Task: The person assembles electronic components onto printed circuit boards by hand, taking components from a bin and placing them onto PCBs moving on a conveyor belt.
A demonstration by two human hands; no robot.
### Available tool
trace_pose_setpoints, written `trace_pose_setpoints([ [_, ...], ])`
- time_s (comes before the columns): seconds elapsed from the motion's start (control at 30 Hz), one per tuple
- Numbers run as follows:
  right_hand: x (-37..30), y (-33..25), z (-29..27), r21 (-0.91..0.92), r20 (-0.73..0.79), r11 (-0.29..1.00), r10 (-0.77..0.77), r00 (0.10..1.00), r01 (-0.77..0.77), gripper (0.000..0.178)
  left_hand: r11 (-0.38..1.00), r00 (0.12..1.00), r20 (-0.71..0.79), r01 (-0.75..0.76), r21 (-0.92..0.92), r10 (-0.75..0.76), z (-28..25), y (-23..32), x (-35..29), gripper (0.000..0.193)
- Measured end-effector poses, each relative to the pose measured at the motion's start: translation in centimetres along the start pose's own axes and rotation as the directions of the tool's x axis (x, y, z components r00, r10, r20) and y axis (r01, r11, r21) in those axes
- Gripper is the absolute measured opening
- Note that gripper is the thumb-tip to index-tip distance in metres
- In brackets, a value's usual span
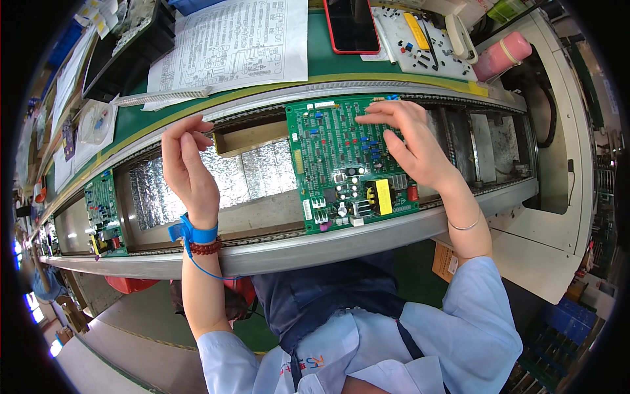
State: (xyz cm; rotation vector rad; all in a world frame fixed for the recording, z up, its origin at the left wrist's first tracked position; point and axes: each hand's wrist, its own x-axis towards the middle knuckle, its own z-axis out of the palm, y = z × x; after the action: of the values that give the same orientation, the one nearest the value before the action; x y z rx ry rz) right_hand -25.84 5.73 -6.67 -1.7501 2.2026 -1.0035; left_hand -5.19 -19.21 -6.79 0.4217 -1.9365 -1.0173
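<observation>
My left fingers curl loosely, seemingly empty; my right fingers, half-open over the board, show no hold. Likely parts work; I judge next calls for light touch.

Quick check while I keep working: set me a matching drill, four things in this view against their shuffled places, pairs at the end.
Things
1. Large green rectangular circuit board
2. Blue wrist strap with a thin cord
3. Black-screened phone with a red edge
4. Pink cylindrical bottle

Places
A. Right of the flat white tray strewn with small parts
B. Partly covered by the right hand
C. Between the large printed white sheet and that tray
D. Around the wrist of the left hand

Pairs: 1-B, 2-D, 3-C, 4-A
</observation>
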Motion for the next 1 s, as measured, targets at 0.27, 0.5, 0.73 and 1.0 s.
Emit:
trace_pose_setpoints([
  [0.27,0.0,-0.1,0.0,-0.001,0.047,1.000,0.006,0.999,-0.006,0.035,1.000,1.000,-0.002,-0.002,-0.003,0.002,0.0,0.0,0.0,0.024],
  [0.5,-0.1,-0.2,-0.7,0.013,0.017,1.000,-0.012,1.000,0.012,0.023,1.000,1.000,-0.003,-0.003,0.010,0.003,0.0,0.1,-0.1,0.024],
  [0.73,0.0,0.1,-0.1,-0.031,-0.038,0.999,-0.025,0.999,0.024,0.020,1.000,1.000,0.001,-0.009,0.013,0.009,0.1,0.0,-0.1,0.024],
  [1.0,0.0,-0.2,-0.3,0.014,-0.028,1.000,-0.023,0.999,0.023,0.020,1.000,1.000,0.009,-0.003,0.013,0.003,0.1,-0.1,-0.1,0.024],
])
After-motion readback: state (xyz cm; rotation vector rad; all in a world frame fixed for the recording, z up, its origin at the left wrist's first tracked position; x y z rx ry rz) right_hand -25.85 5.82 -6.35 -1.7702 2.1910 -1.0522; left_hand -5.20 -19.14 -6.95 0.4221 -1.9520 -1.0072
